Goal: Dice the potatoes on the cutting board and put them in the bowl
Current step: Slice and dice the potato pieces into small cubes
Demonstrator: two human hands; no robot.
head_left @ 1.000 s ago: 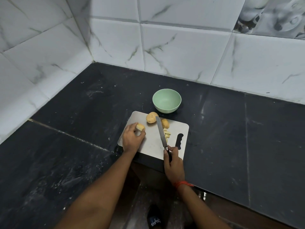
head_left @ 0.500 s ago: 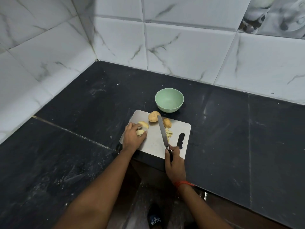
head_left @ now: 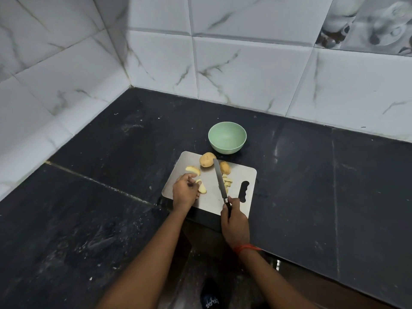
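Note:
A steel cutting board (head_left: 243, 175) lies on the black counter, with a green bowl (head_left: 227, 137) just behind it, nothing visible inside. A whole potato (head_left: 207, 159) and a smaller potato piece (head_left: 225, 167) sit at the board's far edge. Small cut pieces (head_left: 227, 181) lie right of the blade. One potato slice (head_left: 193, 170) lies loose at the left; my left hand (head_left: 184, 192) pinches another slice (head_left: 202, 187) against the board. My right hand (head_left: 234, 219) grips the knife (head_left: 219, 179) by its black handle, blade pointing away across the board.
The black stone counter (head_left: 111, 197) runs into a corner of white marble tiles (head_left: 245, 70) at left and back. Its front edge is cut away beneath the board, with the floor and a dark shoe (head_left: 209, 301) visible below.
My left hand has set the potato piece down; it now lies as two slices, one loose at the left. The knife and right hand have barely moved.

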